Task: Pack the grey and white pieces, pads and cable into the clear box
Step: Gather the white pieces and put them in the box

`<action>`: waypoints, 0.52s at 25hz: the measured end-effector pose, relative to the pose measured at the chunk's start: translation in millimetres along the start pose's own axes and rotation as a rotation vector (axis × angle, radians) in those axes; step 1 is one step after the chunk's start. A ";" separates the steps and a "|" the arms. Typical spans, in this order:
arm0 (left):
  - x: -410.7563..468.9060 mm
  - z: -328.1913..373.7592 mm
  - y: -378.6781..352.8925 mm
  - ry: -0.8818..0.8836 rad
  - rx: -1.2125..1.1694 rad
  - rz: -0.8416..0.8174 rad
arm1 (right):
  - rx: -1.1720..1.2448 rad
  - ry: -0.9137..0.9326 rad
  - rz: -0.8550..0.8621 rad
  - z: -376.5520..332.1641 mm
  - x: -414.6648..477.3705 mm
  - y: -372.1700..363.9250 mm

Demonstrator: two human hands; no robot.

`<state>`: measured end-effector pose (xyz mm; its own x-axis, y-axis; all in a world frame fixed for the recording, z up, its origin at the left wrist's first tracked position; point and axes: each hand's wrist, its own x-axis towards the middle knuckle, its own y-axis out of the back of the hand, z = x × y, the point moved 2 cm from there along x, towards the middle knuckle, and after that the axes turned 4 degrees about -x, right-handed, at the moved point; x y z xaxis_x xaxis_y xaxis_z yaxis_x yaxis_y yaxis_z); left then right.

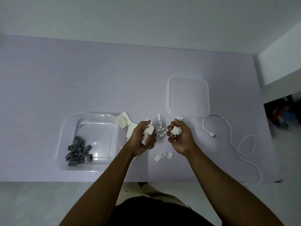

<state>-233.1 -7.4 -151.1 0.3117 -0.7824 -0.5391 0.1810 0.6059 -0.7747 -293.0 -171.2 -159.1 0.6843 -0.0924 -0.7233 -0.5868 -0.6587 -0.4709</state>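
- On the pale lilac table (81,70), the clear box (65,128) sits left of centre, near the front edge, with open room behind it and to its left
- Grey pieces (78,150) lie heaped in the box's near-left corner; the rest of its floor is bare
- Just beside the box's far-right corner lie two white pads (123,121), one partly overlapping the other
- Left hand (143,138) hovers just right of the box, fingers curled around a clutch of white pieces (149,132)
- Right hand (178,136) is held close beside it, also closed around several white pieces, with a narrow gap between the two hands
- Loose white pieces (160,128) lie scattered in that gap, and a few more (163,156) sit nearer the front edge, between the wrists
- Clear lid (189,97) lies flat farther back on the right, one small white piece touching its near rim
- White cable (234,141) trails in loose loops from beside the lid towards the table's near-right corner, its plug end lying right of the right hand
- Far half of the table is bare; a plain white wall (146,18) runs behind it
- At the right edge a white ledge (280,62) juts out, with dark clutter below it, too blurred to make out
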 end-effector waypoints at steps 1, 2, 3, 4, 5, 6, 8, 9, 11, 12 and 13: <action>-0.5 1.0 -1.1 -0.005 0.042 0.033 | -0.004 -0.003 0.006 0.7 0.7 -0.1; -1.1 2.2 -2.5 -0.007 0.098 0.064 | -0.006 -0.008 0.016 1.9 1.3 0.5; -2.3 3.8 -3.8 -0.010 0.157 0.092 | -0.008 -0.011 0.028 3.6 1.2 1.3; -3.5 5.5 -3.6 -0.015 0.207 0.117 | -0.007 -0.012 0.040 5.7 1.0 2.3; -4.8 7.4 -2.2 -0.024 0.237 0.131 | -0.002 -0.012 0.052 7.3 0.4 3.7; -6.1 9.3 0.8 -0.036 0.248 0.137 | 0.007 -0.012 0.064 8.9 -0.3 5.7; -9.8 12.9 9.5 -0.050 0.237 0.142 | 0.031 -0.014 0.079 11.8 -2.3 10.9; -12.3 14.3 14.3 -0.048 0.224 0.144 | 0.037 -0.018 0.079 13.7 -3.4 13.4; -18.6 16.1 22.8 -0.039 0.210 0.175 | 0.027 -0.036 0.066 18.2 -5.4 15.6; -21.6 16.9 26.4 -0.036 0.206 0.199 | 0.016 -0.047 0.061 20.9 -6.1 15.5; -24.3 18.1 28.8 -0.037 0.202 0.220 | 0.009 -0.055 0.059 23.7 -7.0 14.7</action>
<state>-218.6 31.7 -154.4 0.3970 -0.6257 -0.6715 0.2862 0.7795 -0.5572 -316.6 -162.5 -172.9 0.6235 -0.0895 -0.7767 -0.6293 -0.6469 -0.4306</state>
